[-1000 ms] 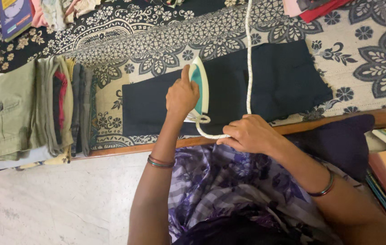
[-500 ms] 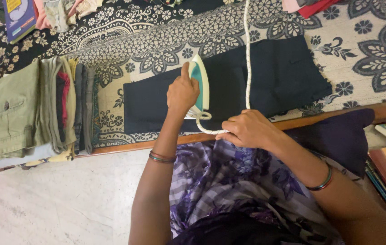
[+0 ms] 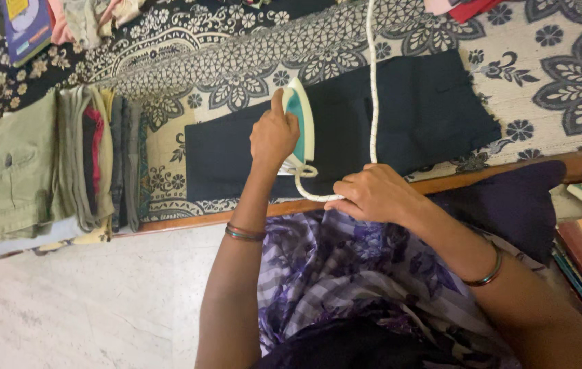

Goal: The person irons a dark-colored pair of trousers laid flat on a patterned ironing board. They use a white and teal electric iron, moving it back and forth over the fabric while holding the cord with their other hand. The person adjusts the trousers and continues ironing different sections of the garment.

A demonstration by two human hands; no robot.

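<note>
On the dark navy trousers, lying flat across the patterned bedspread, a white and teal iron is sitting near the middle. Left hand is gripping the iron's handle, fingers clamped around it. Right hand, at the trousers' near edge, is holding the white cord, fingers curled shut on it. Left of the trousers, a stack of folded clothes is lying.
</note>
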